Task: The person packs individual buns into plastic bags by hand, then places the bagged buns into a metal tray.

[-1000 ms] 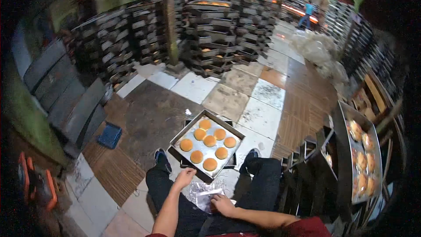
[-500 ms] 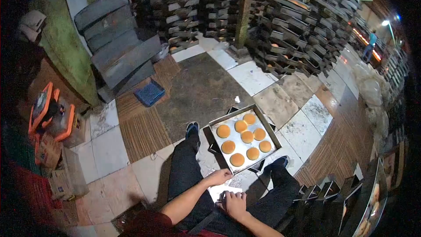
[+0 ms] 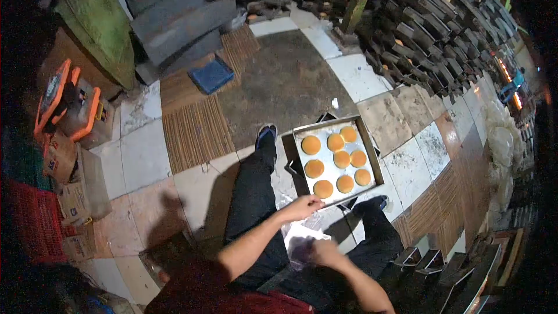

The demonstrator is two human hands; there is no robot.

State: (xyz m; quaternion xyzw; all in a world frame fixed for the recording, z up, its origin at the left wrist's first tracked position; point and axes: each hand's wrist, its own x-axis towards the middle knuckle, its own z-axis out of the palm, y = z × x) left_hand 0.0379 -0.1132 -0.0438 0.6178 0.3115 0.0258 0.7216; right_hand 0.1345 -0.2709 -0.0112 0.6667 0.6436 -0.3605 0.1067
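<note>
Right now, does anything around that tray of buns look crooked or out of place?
Slightly. The tray of buns sits on the floor, skewed across darker trays whose corners stick out from under it. A small white scrap lies loose just beyond it. Nothing looks spilled.

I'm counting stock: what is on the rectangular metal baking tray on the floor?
Nine round golden buns lie in three rows on the rectangular metal baking tray. The tray surface directly beneath each bun is covered.
</note>
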